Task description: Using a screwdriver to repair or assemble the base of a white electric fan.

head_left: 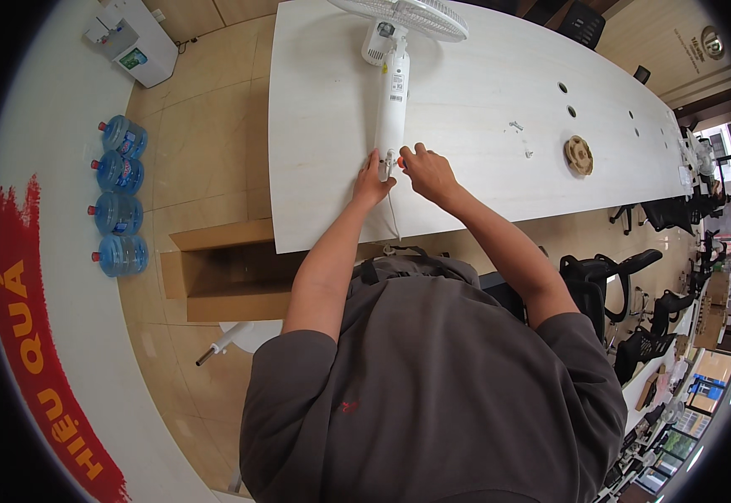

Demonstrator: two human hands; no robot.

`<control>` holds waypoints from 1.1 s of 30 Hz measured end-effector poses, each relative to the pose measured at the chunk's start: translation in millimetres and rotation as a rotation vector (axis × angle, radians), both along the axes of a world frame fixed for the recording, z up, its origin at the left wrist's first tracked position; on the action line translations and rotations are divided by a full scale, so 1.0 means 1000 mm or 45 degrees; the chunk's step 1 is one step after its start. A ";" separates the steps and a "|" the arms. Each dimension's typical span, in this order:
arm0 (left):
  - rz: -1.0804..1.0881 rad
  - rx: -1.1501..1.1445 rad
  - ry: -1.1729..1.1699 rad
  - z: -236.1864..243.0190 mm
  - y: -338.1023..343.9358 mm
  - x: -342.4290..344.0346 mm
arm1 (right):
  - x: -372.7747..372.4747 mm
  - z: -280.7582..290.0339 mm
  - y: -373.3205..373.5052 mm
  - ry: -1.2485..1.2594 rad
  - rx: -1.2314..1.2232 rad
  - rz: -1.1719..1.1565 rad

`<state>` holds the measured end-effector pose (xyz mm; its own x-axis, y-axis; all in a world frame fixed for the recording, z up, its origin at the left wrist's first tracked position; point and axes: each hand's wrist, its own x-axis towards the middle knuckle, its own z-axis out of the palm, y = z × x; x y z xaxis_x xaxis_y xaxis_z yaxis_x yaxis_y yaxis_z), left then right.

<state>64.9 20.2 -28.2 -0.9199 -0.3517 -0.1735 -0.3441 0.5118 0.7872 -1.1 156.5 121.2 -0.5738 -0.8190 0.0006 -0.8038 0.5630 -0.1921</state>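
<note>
A white fan (pixel 392 101) lies on the white table (pixel 483 75), its caged head at the far end and its column toward me. My left hand (pixel 373 179) is wrapped round the near end of the column, above a dangling pale cord (pixel 393 214). My right hand (pixel 424 174) is closed on a small orange tool (pixel 401 163) against the right side of that end; most of the tool is hidden by my fingers. Small metal parts (pixel 529 153) and a round tan piece (pixel 578 155) lie to the right on the table.
An open cardboard box (pixel 181 281) sits below the table's left front corner, beside a white tube (pixel 223 342) and round base. Several water jugs (pixel 119 218) line the left wall near a dispenser (pixel 147 59). Black chairs (pixel 667 214) stand along the right.
</note>
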 end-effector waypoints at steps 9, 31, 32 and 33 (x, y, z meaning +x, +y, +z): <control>0.010 0.062 -0.022 0.000 0.001 0.001 | -0.004 -0.004 0.009 -0.129 -0.303 0.116; 0.054 0.089 -0.001 -0.002 -0.001 0.004 | 0.004 -0.009 0.027 -0.205 -0.436 0.033; 0.059 0.090 0.008 -0.002 -0.001 0.004 | 0.003 -0.009 0.027 -0.218 -0.424 0.023; 0.064 0.092 0.017 -0.001 -0.001 0.004 | 0.003 -0.009 0.028 -0.231 -0.412 0.013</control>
